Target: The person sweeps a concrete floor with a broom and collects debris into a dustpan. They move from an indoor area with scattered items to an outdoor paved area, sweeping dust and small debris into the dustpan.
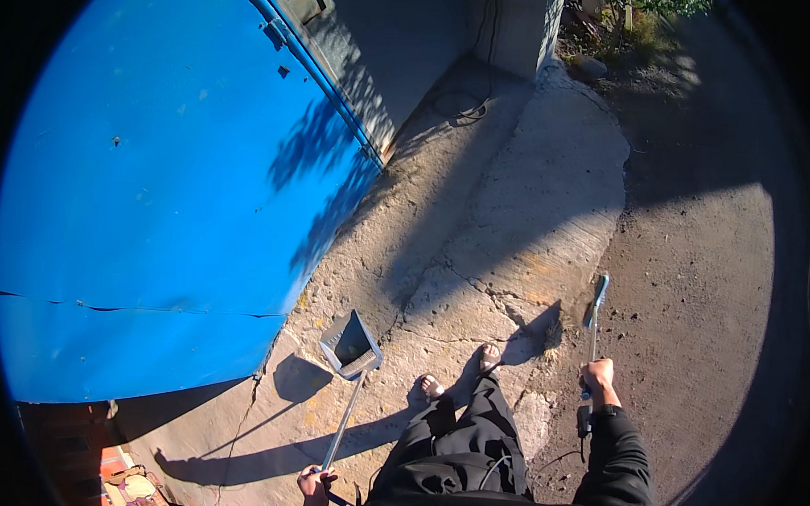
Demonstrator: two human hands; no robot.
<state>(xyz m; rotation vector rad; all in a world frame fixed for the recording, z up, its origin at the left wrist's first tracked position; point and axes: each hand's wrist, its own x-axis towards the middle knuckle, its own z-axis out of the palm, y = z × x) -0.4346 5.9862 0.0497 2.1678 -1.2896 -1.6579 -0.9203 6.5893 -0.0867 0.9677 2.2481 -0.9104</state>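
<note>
My left hand (pixel 311 481), low in the view, is closed round the handle of a long-handled dustpan (pixel 335 440). Its grey, box-shaped pan (pixel 351 344) is up ahead, left of my feet, and seems to hang above the ground, as its shadow lies apart from it. On the right, my right hand (pixel 600 374) grips the shaft of a broom (pixel 593 342). The narrow blue-and-grey broom head (pixel 599 294) points away from me, over the edge between concrete and dirt. Whether its bristles touch the ground, I cannot tell.
Cracked concrete (pixel 513 221) lies under my sandalled feet (pixel 490 357). Dark dirt (pixel 689 290) with small stones borders it on the right. A large blue metal door (pixel 157 200) stands at the left. Farther off are a cable (pixel 463 114), a pillar (pixel 511 29) and plants (pixel 649 34).
</note>
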